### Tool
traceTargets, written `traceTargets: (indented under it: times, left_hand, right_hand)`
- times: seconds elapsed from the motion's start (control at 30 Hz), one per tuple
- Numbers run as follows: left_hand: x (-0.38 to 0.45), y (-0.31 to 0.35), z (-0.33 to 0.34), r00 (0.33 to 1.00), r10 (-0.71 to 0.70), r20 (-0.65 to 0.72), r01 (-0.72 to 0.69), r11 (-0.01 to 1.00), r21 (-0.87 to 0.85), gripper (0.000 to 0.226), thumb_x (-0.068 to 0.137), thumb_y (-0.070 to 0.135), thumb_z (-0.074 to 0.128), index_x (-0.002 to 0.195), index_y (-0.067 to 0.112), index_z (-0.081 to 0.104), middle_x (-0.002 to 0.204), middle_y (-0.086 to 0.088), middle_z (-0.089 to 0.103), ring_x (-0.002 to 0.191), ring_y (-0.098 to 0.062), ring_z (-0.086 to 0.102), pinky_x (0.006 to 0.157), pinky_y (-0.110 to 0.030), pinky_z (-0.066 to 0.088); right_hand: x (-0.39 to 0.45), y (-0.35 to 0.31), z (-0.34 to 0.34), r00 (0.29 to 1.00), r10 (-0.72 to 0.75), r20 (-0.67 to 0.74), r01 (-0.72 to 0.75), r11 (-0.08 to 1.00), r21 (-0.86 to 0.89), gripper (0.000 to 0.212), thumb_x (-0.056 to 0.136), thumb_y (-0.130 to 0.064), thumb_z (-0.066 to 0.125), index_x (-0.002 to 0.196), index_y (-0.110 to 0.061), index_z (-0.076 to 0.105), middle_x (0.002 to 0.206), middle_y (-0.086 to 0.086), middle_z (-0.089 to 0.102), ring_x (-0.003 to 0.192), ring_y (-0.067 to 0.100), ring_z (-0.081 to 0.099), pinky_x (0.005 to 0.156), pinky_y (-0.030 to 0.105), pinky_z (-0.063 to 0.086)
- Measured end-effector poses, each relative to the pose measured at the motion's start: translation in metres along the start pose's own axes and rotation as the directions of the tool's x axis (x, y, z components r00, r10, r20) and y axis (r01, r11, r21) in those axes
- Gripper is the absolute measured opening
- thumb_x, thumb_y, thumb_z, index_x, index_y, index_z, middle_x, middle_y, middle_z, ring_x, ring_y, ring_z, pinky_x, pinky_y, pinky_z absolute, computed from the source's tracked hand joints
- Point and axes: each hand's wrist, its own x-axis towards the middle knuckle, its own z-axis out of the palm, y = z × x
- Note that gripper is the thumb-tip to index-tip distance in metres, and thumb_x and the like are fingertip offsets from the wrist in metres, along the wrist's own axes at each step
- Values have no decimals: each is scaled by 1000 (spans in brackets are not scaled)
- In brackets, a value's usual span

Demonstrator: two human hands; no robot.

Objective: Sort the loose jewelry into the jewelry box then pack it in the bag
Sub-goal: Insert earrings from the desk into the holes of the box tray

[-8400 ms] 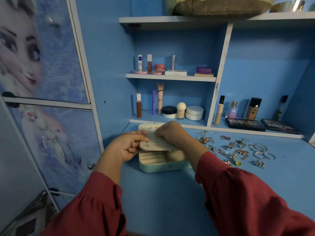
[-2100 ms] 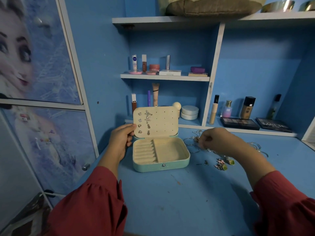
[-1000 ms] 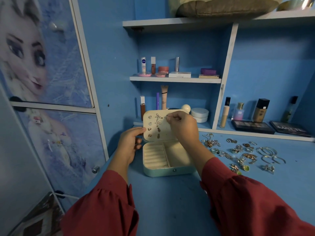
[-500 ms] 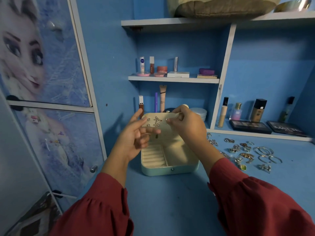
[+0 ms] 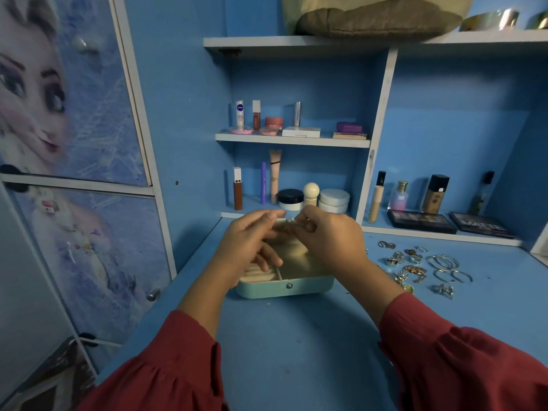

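Observation:
The mint green jewelry box point(image 5: 284, 287) stands open on the blue desk, its cream tray partly showing. Both hands hover over it and hide most of the earring panel in the lid. My right hand point(image 5: 329, 235) pinches a small earring point(image 5: 286, 228) at its fingertips, up against the panel. My left hand point(image 5: 249, 241) is beside it with fingers loosely extended, its index tip meeting the right fingertips. Loose jewelry point(image 5: 421, 268), rings, bangles and brooches, lies spread to the right of the box. A beige and brown bag point(image 5: 376, 19) sits on the top shelf.
Cosmetics fill the shelves behind the box: tubes, jars point(image 5: 333, 200) and bottles point(image 5: 434, 194), with two dark palettes point(image 5: 421, 222) on the right ledge. A cupboard door with a cartoon picture point(image 5: 59, 114) stands at the left. Bare desk surface point(image 5: 296, 351) lies in front of the box.
The hands have dropped lower and come together over the box, covering the earring panel. My left hand moved in from the side until its fingertips met the right hand's.

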Motion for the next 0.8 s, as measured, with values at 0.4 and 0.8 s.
traceTargets:
  times: [0.4,0.8]
  left_hand:
    - [-12,-4,33,929,-226,-292,186,970,-158,9,86,5,64,78,5,67,59,-10,66,36,-9,52,35,-17,40]
    - [-19,-8,38,877,-343,-337,277,933,-229,16,81,-6,63,76,8,69,52,-7,61,35,-7,49,48,-22,47]
  right_hand:
    - [-26,10,7,940,-283,-192,265,957,-115,14,68,-33,69,66,-20,65,42,-5,53,32,21,48,34,21,36]
    - [-52,21,-19,980,-193,54,186,976,115,20,86,-38,58,92,-25,71,69,-10,66,57,9,57,53,22,44]
